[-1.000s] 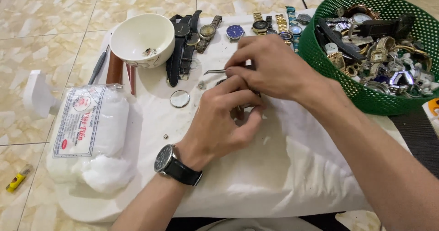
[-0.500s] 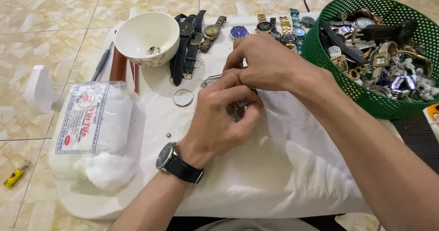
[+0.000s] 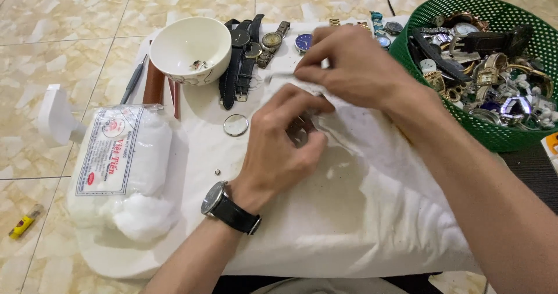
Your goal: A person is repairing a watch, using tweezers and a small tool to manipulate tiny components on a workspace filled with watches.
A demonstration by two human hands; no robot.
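Fingers (image 3: 302, 105) of the left hand (image 3: 279, 151) curled narrow, tips drawn in around a small dark piece (image 3: 300, 133) that is mostly hidden beneath them; likely a watch case, too covered to say for sure. Pressed down with it onto the white cloth (image 3: 360, 224).

Fingers (image 3: 319, 50) of the right hand (image 3: 357, 67) pinched shut, just beyond the left fingertips and slightly to their right, holding a thin metal tool (image 3: 278, 77). Long axis of the tool roughly level, running leftward out of the pinch, its free end past the left index finger on the far side. Hard to tell whether tweezers or a pick.

Small dark piece directly under the left fingertips and just this side of the right ones, so nearer the left hand, with the right close above and behind. Hands almost touching.

Left of the left fingers, apart from them: a round glass disc (image 3: 235, 125) flat on the cloth. Farther off, a white bowl (image 3: 190, 50) and a row of watches (image 3: 256, 44). Right of the right fingers, a green basket (image 3: 407, 47) heaped with watches.
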